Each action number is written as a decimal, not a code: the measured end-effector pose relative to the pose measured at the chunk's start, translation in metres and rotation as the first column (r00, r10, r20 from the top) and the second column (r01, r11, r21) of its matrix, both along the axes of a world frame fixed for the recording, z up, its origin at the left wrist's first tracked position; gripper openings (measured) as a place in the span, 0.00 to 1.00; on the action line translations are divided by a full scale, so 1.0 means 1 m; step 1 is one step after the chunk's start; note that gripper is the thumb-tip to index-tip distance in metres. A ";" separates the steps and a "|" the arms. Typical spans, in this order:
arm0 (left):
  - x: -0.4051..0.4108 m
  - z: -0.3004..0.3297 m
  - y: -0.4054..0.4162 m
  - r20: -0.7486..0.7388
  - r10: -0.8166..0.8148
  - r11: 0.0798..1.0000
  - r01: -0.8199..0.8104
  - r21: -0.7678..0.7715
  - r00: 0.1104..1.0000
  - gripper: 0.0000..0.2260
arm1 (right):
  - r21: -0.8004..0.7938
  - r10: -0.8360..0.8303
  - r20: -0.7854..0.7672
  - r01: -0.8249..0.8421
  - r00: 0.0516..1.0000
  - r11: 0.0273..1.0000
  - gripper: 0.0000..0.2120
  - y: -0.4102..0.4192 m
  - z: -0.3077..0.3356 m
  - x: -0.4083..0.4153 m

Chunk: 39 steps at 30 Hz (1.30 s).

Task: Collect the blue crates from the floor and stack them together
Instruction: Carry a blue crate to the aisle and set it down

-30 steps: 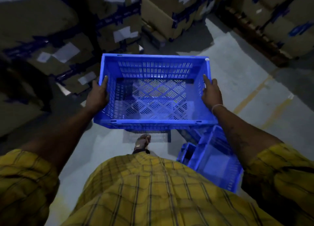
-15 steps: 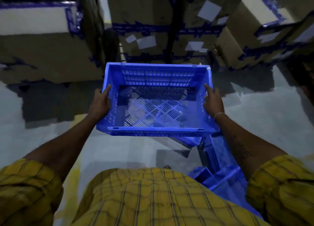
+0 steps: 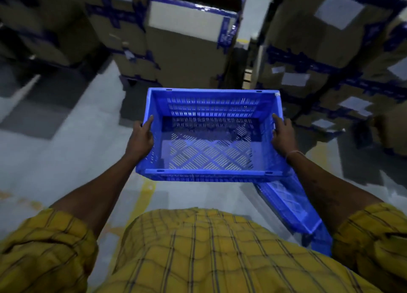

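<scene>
Blue plastic fills the middle of my view: an empty slatted crate (image 3: pixel 210 136), open side up, carried level in front of the yellow checked shirt (image 3: pixel 198 248). My left hand (image 3: pixel 141 138) is clamped on the left short wall, thumb hooked over the rim and the fingers out of sight on the outer face. My right hand (image 3: pixel 283 136) grips the right short wall the same way, a thin band on the wrist. So the crate's long axis runs straight across from hand to hand, and both arms reach about equally far

A second crate (image 3: pixel 293 207) lies on the grey floor (image 3: pixel 66 160), below and to the right of the one I hold, close to my right arm. It looks tipped, one long wall slanting away toward the lower right, and its far end is hidden behind my right sleeve, so I cannot tell exactly how it sits. Its long axis appears to run at an angle to the crate I carry

I judge this to be mid-carry, with stacking not yet done. The move ahead turns on that offset: the floor crate is lower and to my right, so the held one would need to swing right and turn to line up. Stacked cartons (image 3: pixel 187 50) stand close ahead, which leaves little room forward
</scene>
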<state>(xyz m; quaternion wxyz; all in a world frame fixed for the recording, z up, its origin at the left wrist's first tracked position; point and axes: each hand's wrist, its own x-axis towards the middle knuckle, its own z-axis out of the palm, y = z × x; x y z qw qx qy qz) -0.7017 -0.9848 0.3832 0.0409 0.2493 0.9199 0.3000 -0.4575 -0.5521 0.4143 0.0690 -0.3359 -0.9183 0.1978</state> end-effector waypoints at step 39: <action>-0.210 -0.014 -0.505 0.031 0.940 0.339 -0.940 -0.019 0.339 0.26 | -0.058 0.937 0.044 -0.936 0.346 0.348 0.35 -0.550 -0.025 -0.757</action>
